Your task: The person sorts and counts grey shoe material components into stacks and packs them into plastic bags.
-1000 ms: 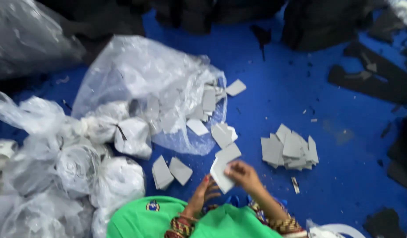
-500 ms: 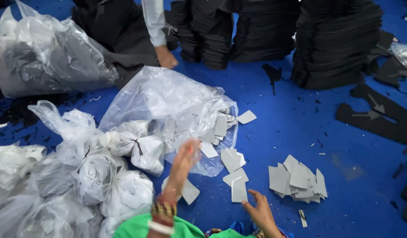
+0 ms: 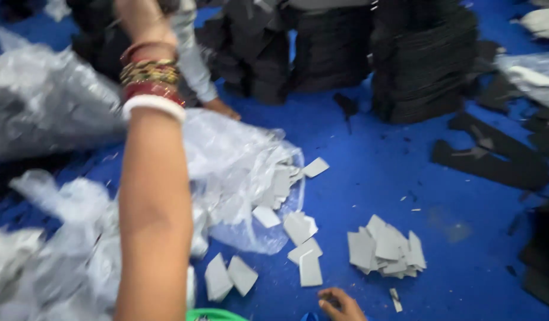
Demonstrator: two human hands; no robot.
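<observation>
Blue floor (image 3: 369, 178): it covers the whole ground in my head view, and everything lies on it
Left arm: my forearm rises straight up through the left part of the picture, with red, gold and white bangles (image 3: 151, 83) at the wrist
Left hand (image 3: 138, 15): only its lower part shows at the top edge, the fingers are cut off, so I cannot tell if it is open or closed, or if it holds something
Right hand (image 3: 341, 304): it is low at the bottom edge, resting on the floor with the fingers loosely bent, not gripping anything that I can see
Nearest grey piece (image 3: 311, 268): a flat grey card piece, lying just above my right hand, close but apart from it
Grey pile (image 3: 386, 252): a small heap of the same pieces, to the right of that piece, near my right hand
Two more grey pieces (image 3: 230, 276): they lie side by side just right of my left forearm
Clear plastic bag (image 3: 239, 166): it lies open on the floor behind my arm, with grey pieces spilling from its mouth
Crumpled bags (image 3: 54, 249): more clear plastic, blurred, on the left side
Black stacks (image 3: 423, 59): tall piles of black sheets at the back
Other person's hand (image 3: 222, 109): with a grey sleeve, it rests on the floor beside the black stacks
</observation>
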